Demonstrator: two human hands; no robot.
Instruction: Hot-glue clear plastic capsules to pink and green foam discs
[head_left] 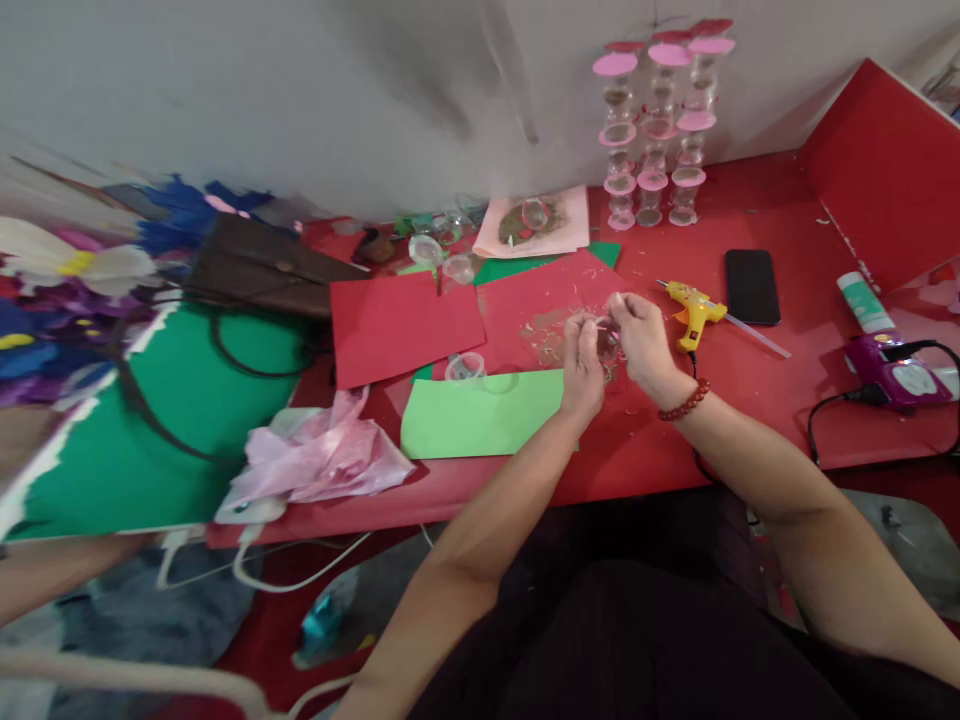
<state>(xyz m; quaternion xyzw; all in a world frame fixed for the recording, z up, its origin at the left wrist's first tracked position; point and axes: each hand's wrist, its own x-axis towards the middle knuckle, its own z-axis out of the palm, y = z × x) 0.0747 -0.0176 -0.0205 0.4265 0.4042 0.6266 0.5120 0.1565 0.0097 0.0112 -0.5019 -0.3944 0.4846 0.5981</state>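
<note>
Both hands are coming together at the fingertips over the red surface [787, 415]: the left hand [583, 368] is closing narrowly, thumb against fingers, and the right hand [645, 340] is pinching from the other side, a beaded bracelet [684, 402] circling its wrist. A small clear piece [609, 342] is sitting between them, seemingly gripped from both sides, though its exact shape is showing too small to tell. Pale scraps [546, 335] are lying just beyond the left hand, and a light green sheet [480, 418] is stretching out to that hand's left, with a clear cup [465, 368] lying near its far edge. To the right of the right hand, a yellow glue gun [697, 312] is resting with a glue stick [759, 336] poking from its back, and a dark phone [752, 287] is lying past it. Beyond the hands, three columns of clear cups and pink discs [651, 130] are standing upright. The step in hand is apparently being done by fingertip alone, fitting or adjusting the clear piece; the next move is probably calling for a light, steady pinch from both sides.
</note>
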